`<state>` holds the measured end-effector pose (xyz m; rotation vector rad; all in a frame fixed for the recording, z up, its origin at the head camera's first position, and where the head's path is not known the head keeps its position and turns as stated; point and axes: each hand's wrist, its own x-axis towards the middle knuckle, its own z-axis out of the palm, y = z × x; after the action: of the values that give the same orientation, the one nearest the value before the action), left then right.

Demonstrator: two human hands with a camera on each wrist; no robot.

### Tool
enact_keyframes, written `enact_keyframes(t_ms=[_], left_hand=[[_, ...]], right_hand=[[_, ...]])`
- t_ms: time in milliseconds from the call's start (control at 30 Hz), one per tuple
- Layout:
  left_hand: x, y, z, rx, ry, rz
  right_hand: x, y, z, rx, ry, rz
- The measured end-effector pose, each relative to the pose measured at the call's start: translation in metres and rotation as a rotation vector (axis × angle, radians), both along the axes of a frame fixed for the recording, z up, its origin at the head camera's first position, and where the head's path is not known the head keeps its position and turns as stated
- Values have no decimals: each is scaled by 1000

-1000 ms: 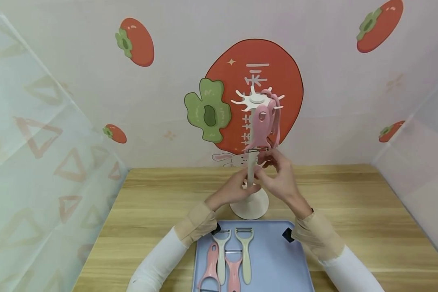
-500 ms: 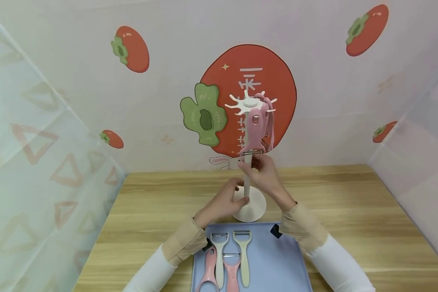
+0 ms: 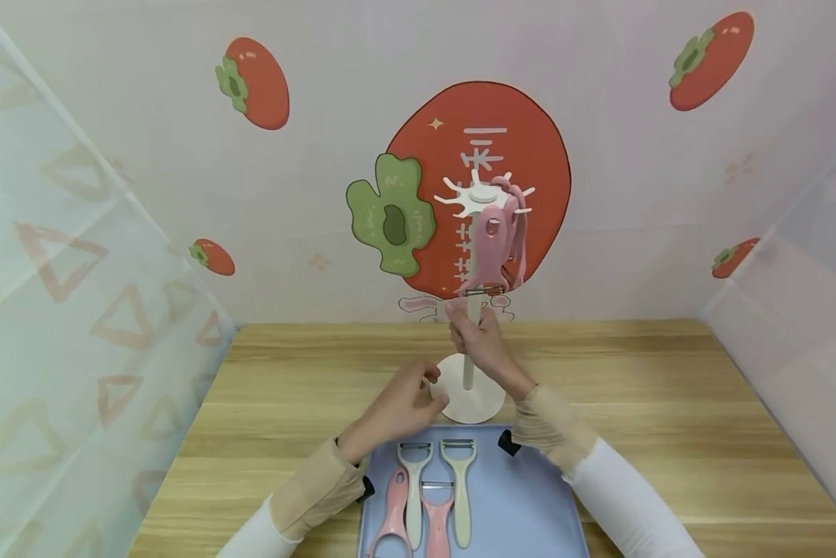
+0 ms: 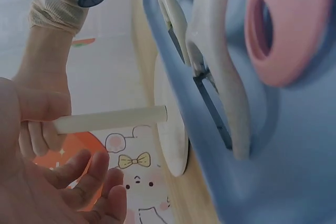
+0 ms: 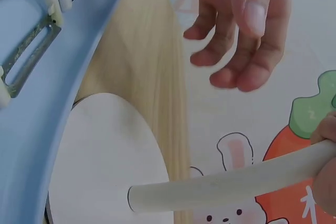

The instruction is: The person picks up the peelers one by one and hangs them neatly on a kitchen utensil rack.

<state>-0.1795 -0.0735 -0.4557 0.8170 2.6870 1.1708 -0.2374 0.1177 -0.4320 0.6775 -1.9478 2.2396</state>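
A white stand (image 3: 469,377) with a round base and a spoked top stands upright behind the tray. Pink peelers (image 3: 490,246) hang from the right side of its top, overlapping one another. My right hand (image 3: 486,341) grips the pole below them, its fingers curled round it, as the left wrist view also shows. To the left of the base is my left hand (image 3: 398,399), fingers loosely bent, holding nothing. In the right wrist view that left hand (image 5: 244,27) hangs apart from the pole (image 5: 226,188).
A blue tray (image 3: 522,504) lies in front of the stand. On its left half are two pale peelers (image 3: 462,500) and two pink peelers (image 3: 397,508). Behind the wooden table (image 3: 634,403) rises a wall with printed persimmons.
My left hand has come away from the pole, down and to the left. My right hand has moved from beside the hanging peelers onto the pole and now grips it.
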Motion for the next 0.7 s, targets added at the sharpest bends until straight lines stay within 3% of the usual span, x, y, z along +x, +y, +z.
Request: enact_keyframes(t_ms=[200,367,467,567,700], left_hand=[[7,-17,3,-117,57,66],[12,-27,3,-206,219,32],[19,-34,2,-232,267,44],[32,-39,4,-251,224,78],[61,-42,7,-292,90,107]], right_hand=[[-2,-6,-2,-25,32,-70],[-3,-6,-3,-60,42,-105],[-5,-4,-4,-69,63,-87],[-5,-4,-6,-63,67,-73],[-4,-4,-6,-48,62,-57]])
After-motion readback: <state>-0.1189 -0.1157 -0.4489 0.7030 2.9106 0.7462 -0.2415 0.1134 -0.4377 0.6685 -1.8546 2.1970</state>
